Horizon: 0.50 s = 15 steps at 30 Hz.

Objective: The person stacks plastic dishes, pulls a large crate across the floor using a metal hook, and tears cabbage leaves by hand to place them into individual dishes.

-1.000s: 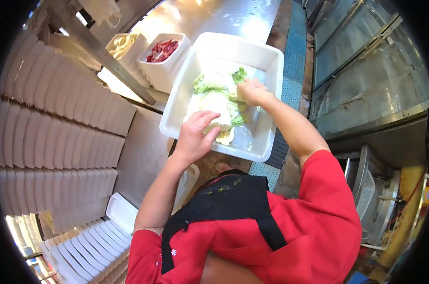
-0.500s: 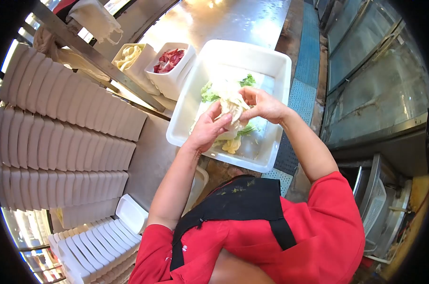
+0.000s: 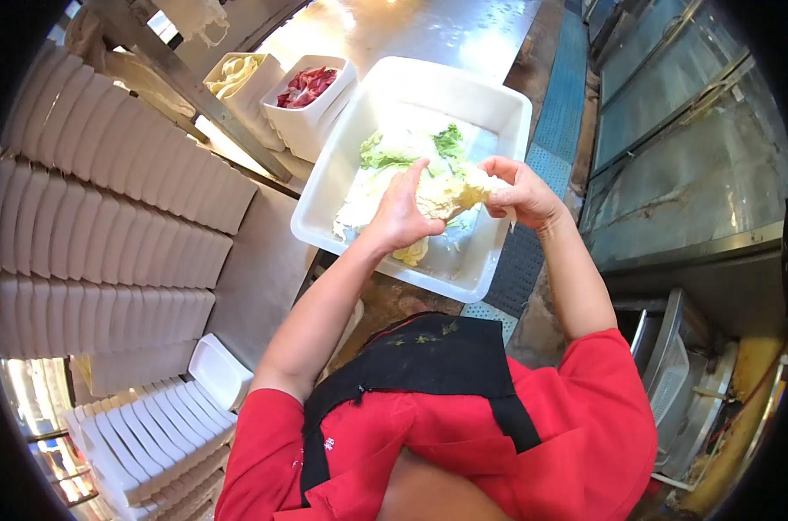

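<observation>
Cabbage, yellowish and crinkled, is pinched by the right hand, the left hand spread.

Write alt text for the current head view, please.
A person's right hand grips cabbage leaves over a white plastic tub holding more cabbage, the left hand spread beside them. At left are stacked white containers and a bin of what looks like red meat.
</observation>
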Available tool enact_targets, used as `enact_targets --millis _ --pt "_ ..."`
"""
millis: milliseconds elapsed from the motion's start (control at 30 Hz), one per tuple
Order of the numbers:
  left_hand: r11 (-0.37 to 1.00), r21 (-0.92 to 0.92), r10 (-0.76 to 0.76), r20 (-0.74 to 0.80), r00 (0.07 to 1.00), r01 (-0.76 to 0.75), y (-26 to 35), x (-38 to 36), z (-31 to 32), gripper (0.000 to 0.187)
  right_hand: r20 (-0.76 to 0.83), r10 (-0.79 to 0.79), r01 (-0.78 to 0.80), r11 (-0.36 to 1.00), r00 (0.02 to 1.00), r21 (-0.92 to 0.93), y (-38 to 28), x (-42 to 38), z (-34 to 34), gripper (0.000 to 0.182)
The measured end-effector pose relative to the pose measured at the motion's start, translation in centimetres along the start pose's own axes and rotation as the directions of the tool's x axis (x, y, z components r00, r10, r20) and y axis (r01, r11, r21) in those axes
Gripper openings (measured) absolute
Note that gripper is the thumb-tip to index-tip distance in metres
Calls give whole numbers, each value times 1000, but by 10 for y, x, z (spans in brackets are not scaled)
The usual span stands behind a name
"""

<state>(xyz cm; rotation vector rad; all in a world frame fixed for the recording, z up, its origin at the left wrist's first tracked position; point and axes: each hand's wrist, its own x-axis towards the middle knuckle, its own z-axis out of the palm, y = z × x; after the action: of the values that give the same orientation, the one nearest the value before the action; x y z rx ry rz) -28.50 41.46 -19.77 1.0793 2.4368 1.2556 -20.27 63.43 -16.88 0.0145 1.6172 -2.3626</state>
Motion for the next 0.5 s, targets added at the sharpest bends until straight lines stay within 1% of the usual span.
enact_targets --millis 33,67,100,133,167,200,233,267,300,333,367,433,467,500 --pt "1000 -7 2 -12 1000 -2 -3 0 3 98 -58 37 -38 999 998 -14 -5 0 -1 40" --pt "997 6 -72 75 995 72 -4 0 2 96 -98 14 -16 1000 995 -13 -14 -1 5 39" --pt "989 26 -145 160 976 142 -4 1 1 94 -97 12 -14 1000 995 -24 -23 -2 11 39" --pt "990 22 -138 151 979 136 -4 1 0 94 -139 -22 9 996 990 -90 -31 -1 18 41" --pt "998 49 27 76 997 -31 -1 0 -2 83 -180 -56 28 987 982 -156 -35 0 23 43" --pt "977 91 194 3 981 -193 2 -1 -5 72 -156 -66 25 968 986 -251 -38 3 28 46" --pt "976 92 197 -9 980 -196 4 -3 -10 72 -109 -53 14 943 993 -333 -42 5 38 47" --pt "918 -395 -8 103 995 48 13 -6 -22 60 -82 -83 42 909 993 -414 -39 10 45 48" --pt "588 -746 -134 290 947 312 18 -10 -32 48 -46 -106 70 870 993 -488 -34 16 54 49" --pt "622 -728 -159 244 957 289 20 -13 -37 36 -3 -86 74 865 996 -496 -30 22 64 54" --pt "618 -731 -182 223 958 288 21 -20 -42 36 54 -206 193 749 977 -634 -24 28 77 58" --pt "347 -918 -251 108 962 193 21 -38 -55 30 176 -234 289 850 956 -440 -16 43 99 54" --pt "359 -919 -290 55 955 161 19 -51 -65 23 125 -183 219 881 975 -420 -14 50 109 49" --pt "365 -921 -326 14 945 139 14 -65 -74 23 81 -126 148 905 989 -398 -12 57 119 45"
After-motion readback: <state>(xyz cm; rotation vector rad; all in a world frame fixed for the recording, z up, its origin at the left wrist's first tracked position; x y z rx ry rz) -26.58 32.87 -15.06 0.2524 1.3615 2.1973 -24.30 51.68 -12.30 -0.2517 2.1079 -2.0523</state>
